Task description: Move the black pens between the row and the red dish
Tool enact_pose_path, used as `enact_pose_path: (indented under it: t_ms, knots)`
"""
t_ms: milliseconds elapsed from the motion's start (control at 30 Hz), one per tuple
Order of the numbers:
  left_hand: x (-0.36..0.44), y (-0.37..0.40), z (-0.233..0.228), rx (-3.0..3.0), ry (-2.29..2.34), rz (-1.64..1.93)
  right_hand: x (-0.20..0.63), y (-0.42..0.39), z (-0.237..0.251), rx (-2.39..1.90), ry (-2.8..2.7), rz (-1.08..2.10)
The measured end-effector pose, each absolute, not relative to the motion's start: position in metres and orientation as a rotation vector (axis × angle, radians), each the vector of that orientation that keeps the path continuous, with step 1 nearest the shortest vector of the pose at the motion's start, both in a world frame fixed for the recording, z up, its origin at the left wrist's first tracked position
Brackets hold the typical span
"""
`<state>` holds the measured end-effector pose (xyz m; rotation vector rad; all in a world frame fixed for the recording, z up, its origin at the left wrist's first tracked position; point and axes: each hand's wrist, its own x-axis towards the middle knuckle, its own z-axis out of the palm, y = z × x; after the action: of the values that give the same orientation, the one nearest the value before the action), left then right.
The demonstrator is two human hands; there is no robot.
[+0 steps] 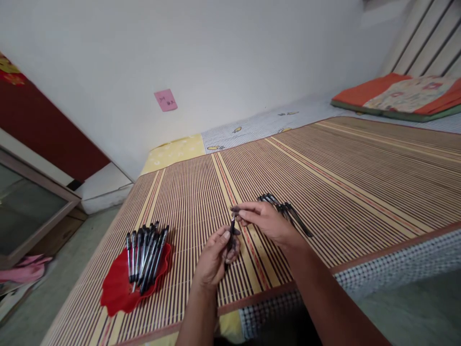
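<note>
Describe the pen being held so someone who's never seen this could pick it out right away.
Start at the striped bamboo mat covering the bed. Near its front edge, the left hand and right hand meet around one dark pen. It stands nearly upright between them, unlike those lying in the red dish or the loose pile.

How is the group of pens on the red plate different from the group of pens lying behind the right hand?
The pens on the red plate rest on the red plate, while the pens behind the right hand lie straight on the striped mat. The plate group is in full view and fans out; the other group is partly hidden by the right hand. Both groups are dark pens lying flat.
</note>
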<state>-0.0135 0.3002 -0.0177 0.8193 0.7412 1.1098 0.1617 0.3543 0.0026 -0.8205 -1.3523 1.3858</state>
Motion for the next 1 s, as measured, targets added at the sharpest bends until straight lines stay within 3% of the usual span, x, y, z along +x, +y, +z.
enact_pose_path:
  t_ms: [1000]
  knots:
    - [-0.0096,0.2995,-0.0225,0.788,0.734,1.099,0.1590,0.3522,0.0057,-0.857,-1.461,1.296]
